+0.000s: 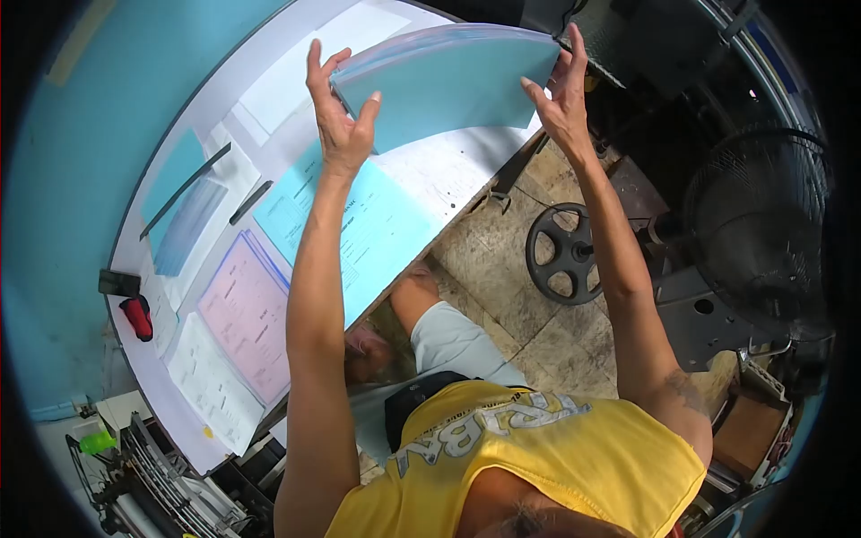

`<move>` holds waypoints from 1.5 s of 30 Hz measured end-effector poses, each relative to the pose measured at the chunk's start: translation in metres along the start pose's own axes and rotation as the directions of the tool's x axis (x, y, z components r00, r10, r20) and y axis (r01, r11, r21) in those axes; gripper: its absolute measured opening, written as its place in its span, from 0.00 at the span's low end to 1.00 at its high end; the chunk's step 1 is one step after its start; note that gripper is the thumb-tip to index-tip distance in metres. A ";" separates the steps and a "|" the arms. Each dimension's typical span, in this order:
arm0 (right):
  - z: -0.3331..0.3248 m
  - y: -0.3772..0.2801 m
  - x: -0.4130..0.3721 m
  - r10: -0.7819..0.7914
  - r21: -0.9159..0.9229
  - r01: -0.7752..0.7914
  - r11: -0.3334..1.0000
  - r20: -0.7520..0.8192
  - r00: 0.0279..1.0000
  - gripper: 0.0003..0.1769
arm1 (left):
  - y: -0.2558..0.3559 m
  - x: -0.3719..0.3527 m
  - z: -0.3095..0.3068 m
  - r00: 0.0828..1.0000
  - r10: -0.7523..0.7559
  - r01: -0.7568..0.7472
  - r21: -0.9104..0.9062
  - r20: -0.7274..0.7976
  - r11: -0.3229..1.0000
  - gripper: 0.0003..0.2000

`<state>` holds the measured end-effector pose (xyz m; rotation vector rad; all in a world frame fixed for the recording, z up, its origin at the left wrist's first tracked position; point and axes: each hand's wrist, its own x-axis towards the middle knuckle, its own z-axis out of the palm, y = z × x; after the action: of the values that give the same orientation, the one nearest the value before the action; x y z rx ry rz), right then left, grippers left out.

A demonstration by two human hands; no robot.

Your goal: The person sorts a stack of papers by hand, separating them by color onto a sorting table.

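Right now you hold a stack of pale blue sheets (448,85) lifted above the right end of the tabletop (211,90). Your left hand (341,117) pinches its left edge. Your right hand (565,99) clasps its right edge, fingers spread. Pink sheets (247,314) lie along the near edge.

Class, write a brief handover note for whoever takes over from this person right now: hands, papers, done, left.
Left hand: grip shut on the left edge of the bowed stack of pale blue paper sheets.
Right hand: grip shut on its right edge.
Stack is in the air above the white table.
Done: stack lifted.
Left: not set down; pink printed sheets lie below.
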<state>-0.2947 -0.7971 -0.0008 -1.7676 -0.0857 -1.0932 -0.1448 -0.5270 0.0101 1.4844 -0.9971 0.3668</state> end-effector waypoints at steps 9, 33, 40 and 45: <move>-0.018 0.010 0.019 -0.015 -0.167 0.037 0.985 0.130 0.991 0.45 | 0.003 0.012 -0.019 0.998 0.041 -0.049 0.185 0.049 0.982 0.29; 0.044 0.047 -0.064 0.729 0.350 -0.729 0.589 0.158 0.665 0.34 | 0.003 -0.062 0.121 0.268 -0.901 0.445 -0.786 -0.340 0.429 0.33; 0.014 0.044 -0.056 0.481 -0.726 -0.165 0.668 0.251 0.840 0.22 | -0.029 -0.053 0.055 0.268 -0.936 0.839 -0.534 0.230 0.109 0.32; 0.008 0.060 -0.050 0.315 -0.737 0.072 0.672 0.373 0.873 0.21 | -0.061 -0.047 0.063 0.501 -0.858 0.816 0.266 0.117 0.513 0.19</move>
<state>-0.2889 -0.7996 -0.0791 -2.7194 0.2186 -0.5693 -0.1465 -0.5759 -0.0764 2.0261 -0.2857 -0.4784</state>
